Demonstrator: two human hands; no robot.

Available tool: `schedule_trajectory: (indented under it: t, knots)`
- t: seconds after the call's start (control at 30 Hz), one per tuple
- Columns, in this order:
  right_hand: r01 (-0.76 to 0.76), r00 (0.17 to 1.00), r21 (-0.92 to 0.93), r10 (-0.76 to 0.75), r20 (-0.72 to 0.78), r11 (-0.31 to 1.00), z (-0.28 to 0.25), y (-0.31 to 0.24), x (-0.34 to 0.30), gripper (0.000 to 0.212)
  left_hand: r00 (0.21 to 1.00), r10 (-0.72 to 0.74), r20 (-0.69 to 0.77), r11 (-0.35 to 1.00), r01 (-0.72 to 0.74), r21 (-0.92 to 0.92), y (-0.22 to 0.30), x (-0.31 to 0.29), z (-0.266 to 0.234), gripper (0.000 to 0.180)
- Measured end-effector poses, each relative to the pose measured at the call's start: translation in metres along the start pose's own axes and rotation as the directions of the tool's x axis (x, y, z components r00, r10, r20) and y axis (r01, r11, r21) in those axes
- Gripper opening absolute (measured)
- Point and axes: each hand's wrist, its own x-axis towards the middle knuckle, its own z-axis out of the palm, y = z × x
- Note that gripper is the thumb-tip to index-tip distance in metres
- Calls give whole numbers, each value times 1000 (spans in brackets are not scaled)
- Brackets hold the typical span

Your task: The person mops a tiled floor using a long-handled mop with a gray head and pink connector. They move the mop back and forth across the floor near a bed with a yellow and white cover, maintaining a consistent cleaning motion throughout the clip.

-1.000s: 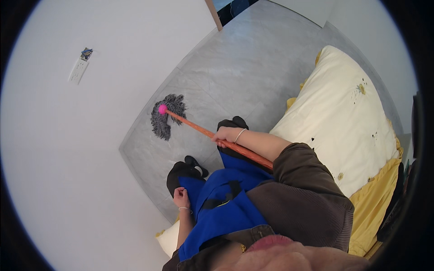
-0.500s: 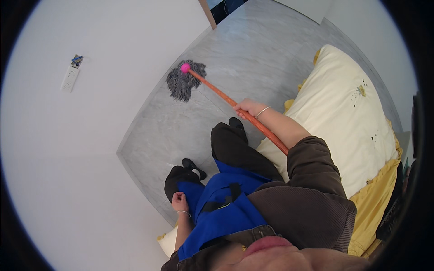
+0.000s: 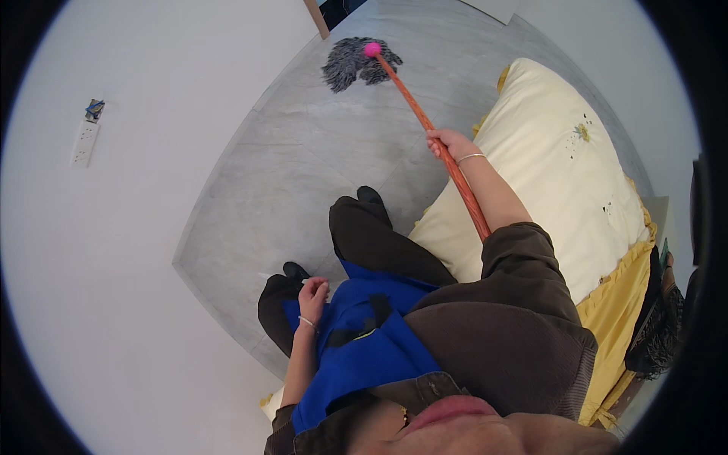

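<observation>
My right hand (image 3: pixel 450 144) is wrapped round the reddish-orange handle of a mop (image 3: pixel 422 115), which slants up and to the left across the view. At its far end, a pink ball joins the handle to a shaggy grey mop head (image 3: pixel 348 64) lying on the grey floor. The handle's near end passes beside my right forearm and out of sight at the sleeve. My left hand (image 3: pixel 313 297) hovers over my left thigh, next to the blue apron (image 3: pixel 364 356). Its fingers are loosely curled together, and nothing shows in them.
On the right is a bed with cream and yellow bedding (image 3: pixel 546 174). A white wall (image 3: pixel 136 227) runs along the left, with a socket strip (image 3: pixel 85 144) and loose wires on it. At the top stands a wooden door frame (image 3: pixel 317 18). Grey floor (image 3: pixel 258 197) stretches between.
The mop head has slid away from me and to the right, its strands spreading sideways. My right arm has reached farther forward with the handle. My left hand has risen slightly.
</observation>
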Motion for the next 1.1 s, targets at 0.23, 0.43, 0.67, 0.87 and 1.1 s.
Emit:
schedule_trajectory:
  t: [0.23,0.43,0.67,0.87,1.1]
  knots:
    - [60,971,63,-44,-234,996,-45,5,-46,13,968,147,205,981,-170,95,100,13,48,21]
    - [223,975,179,-222,-22,958,21,-9,-65,18,800,391,456,883,-465,58,166,-11,92,50]
    - [399,917,272,-382,-118,876,157,83,-61,16,547,830,109,536,-837,112,168,-60,88,74]
    - [228,974,441,-199,-113,868,232,196,-96,19,541,789,-290,585,-806,88,123,-110,37,24]
    - [2,985,287,-52,165,958,288,264,-216,8,262,789,-555,214,-965,-152,151,-207,-29,13]
